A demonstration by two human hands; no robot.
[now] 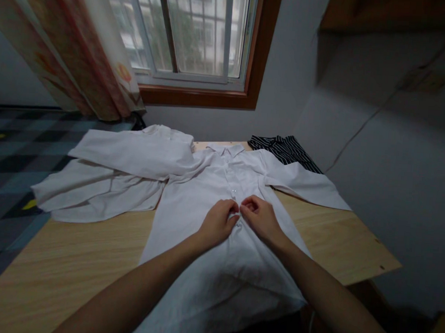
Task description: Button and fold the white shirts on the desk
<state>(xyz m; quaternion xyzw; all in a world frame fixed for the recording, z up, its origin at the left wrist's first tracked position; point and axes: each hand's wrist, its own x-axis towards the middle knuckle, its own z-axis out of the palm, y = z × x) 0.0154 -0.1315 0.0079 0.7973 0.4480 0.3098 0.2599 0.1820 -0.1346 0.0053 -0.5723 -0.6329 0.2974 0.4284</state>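
Note:
A white button-up shirt (194, 200) lies front side up on the wooden table, its collar toward the window and its hem over the near edge. My left hand (219, 220) and my right hand (257, 215) meet at the middle of its front placket. Both have their fingers pinched on the shirt's front edges, almost touching each other. Small buttons show on the placket just above and below the fingers. Whether a button sits between the fingertips is hidden. The shirt's right-hand sleeve stretches out across the table.
More white garments (105, 185) lie at the left, partly under or against the shirt's sleeve. A black-and-white striped garment (285, 151) rests at the back right. The wooden table (338, 237) ends near the right wall, where a cable (362, 126) hangs. A checked bed cover (5, 175) is left.

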